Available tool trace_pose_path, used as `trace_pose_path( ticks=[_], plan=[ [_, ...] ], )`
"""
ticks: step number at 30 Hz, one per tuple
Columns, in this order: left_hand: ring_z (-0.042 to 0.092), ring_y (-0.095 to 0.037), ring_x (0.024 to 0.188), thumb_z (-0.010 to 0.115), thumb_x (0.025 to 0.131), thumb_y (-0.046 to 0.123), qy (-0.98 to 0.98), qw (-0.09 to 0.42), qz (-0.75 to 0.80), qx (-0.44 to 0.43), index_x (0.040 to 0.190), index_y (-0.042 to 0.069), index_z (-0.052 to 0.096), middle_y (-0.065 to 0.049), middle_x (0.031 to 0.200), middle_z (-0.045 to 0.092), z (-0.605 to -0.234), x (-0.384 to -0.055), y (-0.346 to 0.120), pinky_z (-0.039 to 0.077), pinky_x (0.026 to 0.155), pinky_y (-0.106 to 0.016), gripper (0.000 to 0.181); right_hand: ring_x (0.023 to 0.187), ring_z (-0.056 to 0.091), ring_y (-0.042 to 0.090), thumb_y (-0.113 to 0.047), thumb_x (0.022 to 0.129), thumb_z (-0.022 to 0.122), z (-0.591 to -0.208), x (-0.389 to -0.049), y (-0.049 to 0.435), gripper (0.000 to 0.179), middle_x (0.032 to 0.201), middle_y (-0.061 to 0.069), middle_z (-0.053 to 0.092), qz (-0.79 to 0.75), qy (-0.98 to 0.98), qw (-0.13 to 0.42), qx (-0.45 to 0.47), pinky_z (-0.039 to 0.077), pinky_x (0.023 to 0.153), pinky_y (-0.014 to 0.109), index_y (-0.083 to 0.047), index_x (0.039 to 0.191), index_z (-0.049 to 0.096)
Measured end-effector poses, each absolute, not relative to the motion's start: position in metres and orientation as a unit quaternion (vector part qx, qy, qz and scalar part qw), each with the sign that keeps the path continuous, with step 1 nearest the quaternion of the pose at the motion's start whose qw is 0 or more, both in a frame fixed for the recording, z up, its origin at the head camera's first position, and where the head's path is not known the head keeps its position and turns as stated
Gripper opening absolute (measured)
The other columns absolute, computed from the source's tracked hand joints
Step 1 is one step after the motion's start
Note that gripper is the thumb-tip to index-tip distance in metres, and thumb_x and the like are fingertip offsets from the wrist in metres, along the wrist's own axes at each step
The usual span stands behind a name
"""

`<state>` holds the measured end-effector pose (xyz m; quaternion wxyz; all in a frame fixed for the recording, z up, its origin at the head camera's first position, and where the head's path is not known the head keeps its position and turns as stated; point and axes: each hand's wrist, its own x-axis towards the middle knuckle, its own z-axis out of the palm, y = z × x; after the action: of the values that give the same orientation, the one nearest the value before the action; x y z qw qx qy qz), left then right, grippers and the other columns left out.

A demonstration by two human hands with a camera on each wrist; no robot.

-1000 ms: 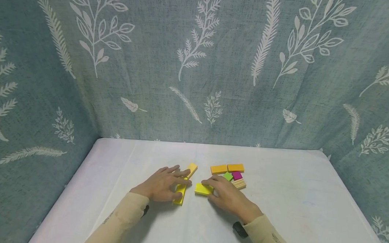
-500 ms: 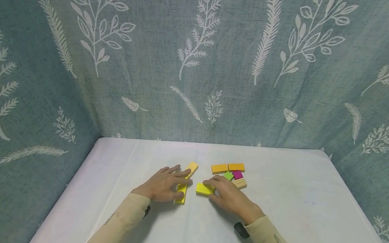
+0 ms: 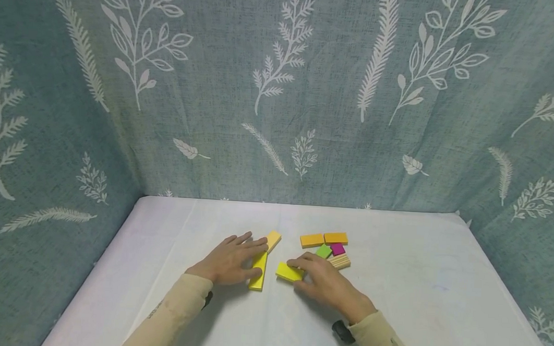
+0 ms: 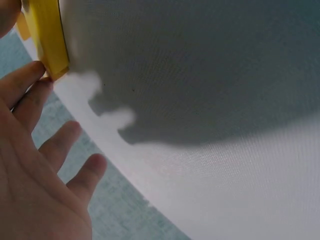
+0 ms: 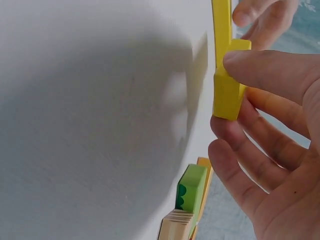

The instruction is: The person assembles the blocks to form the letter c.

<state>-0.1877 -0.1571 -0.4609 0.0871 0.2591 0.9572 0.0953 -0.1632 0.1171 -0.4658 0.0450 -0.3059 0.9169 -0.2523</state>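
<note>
My left hand (image 3: pixel 229 260) lies over a long yellow block (image 3: pixel 256 284) on the white table, thumb on its near part and fingers stretched toward its far end. In the left wrist view two fingertips touch the end of this block (image 4: pixel 50 35), and the other fingers spread apart. Just beyond it, a pale orange block (image 3: pixel 274 240) lies at a slant. My right hand (image 3: pixel 327 284) pinches a second yellow block (image 3: pixel 288 272) between thumb and fingers, a short gap to the right of the first. The right wrist view shows the thumb over this block (image 5: pixel 227 95).
Behind the right hand lie two orange blocks (image 3: pixel 312 241), a green block (image 3: pixel 323 250), a small magenta block (image 3: pixel 337 249) and a ridged wooden block (image 3: pixel 340 261). A leaf-patterned grey-green curtain (image 3: pixel 221 165) rises behind the white table (image 3: pixel 417 285).
The yellow block in my right hand has turned slightly, its right end now nearer me. My left fingers have drawn in a little to the left, showing more of the long yellow block.
</note>
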Motion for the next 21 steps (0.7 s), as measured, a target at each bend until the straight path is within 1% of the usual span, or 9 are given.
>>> trace_pose_path(
  ticks=[8, 12, 15, 21],
  plan=[
    [0.027, -0.027, 0.151, 0.059, 0.096, 0.052, 0.958, 0.086, 0.094, 0.256, 0.151, 0.026, 0.051, 0.010, 0.160, 0.040, -0.461, -0.188, -0.157, 0.023, 0.121, -0.055, 0.062, 0.101, 0.063, 0.011, -0.021, 0.088, 0.081, -0.467, -0.156, 0.113, 0.044, 0.113, -0.001, 0.067, -0.272, 0.897, 0.043, -0.344, 0.056, 0.089, 0.032, -0.011, 0.129, 0.069],
    [0.027, -0.027, 0.152, 0.060, 0.096, 0.053, 0.959, 0.087, 0.092, 0.255, 0.151, 0.026, 0.051, 0.010, 0.160, 0.039, -0.461, -0.188, -0.157, 0.023, 0.121, -0.055, 0.062, 0.101, 0.062, 0.008, -0.025, 0.088, 0.081, -0.467, -0.152, 0.110, 0.043, 0.113, -0.004, 0.067, -0.260, 0.902, 0.053, -0.341, 0.056, 0.089, 0.031, -0.014, 0.128, 0.070],
    [0.027, -0.027, 0.152, 0.061, 0.096, 0.052, 0.958, 0.088, 0.092, 0.258, 0.151, 0.026, 0.050, 0.010, 0.160, 0.039, -0.461, -0.188, -0.157, 0.023, 0.121, -0.055, 0.063, 0.100, 0.061, 0.006, -0.025, 0.088, 0.081, -0.466, -0.149, 0.108, 0.043, 0.112, -0.007, 0.066, -0.264, 0.901, 0.064, -0.339, 0.056, 0.089, 0.030, -0.015, 0.128, 0.071],
    [0.027, -0.029, 0.151, 0.062, 0.096, 0.051, 0.955, 0.088, 0.097, 0.266, 0.151, 0.024, 0.052, 0.008, 0.160, 0.040, -0.458, -0.189, -0.158, 0.024, 0.120, -0.056, 0.062, 0.093, 0.059, 0.000, -0.021, 0.086, 0.083, -0.463, -0.142, 0.100, 0.042, 0.109, -0.008, 0.066, -0.281, 0.889, 0.091, -0.349, 0.055, 0.085, 0.022, -0.014, 0.126, 0.072]
  ],
)
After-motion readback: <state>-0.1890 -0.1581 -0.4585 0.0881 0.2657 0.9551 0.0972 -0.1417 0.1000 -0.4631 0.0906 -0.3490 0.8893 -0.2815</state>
